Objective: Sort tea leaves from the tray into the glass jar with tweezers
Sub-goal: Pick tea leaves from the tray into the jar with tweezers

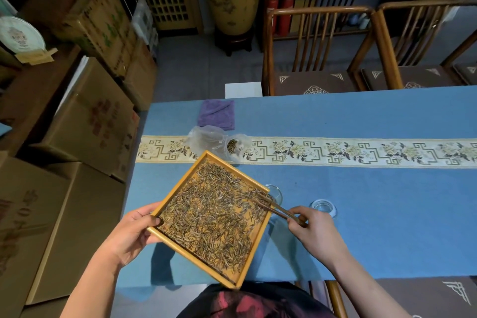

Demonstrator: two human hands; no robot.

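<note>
A person's left hand [134, 233] grips the left corner of a square wooden tray [178, 195], thumb over the rim, lifting it off the blue tablecloth [361, 201] and tilting it w/ its shadow falling on the cloth below. Loose tea leaves [211, 214], thin and brown-gold, cover most of the tray floor. The right hand [313, 231] pinches a pair of brown wooden tweezers [277, 208] between thumb & fingers; the tips reach in over the tray's right rim among the leaves, arms nearly together. Whether a leaf is caught there can't be told. A glass jar [275, 192] stands on the cloth just behind the tray's right corner, partly hidden by it. A glass lid [324, 207] lies to its right, near the right hand. Beyond the tray's far corner, a clear plastic bag [206, 141] w/ some tea sits on the embroidered runner [361, 151]; a folded purple cloth [216, 114] lies behind it.
</note>
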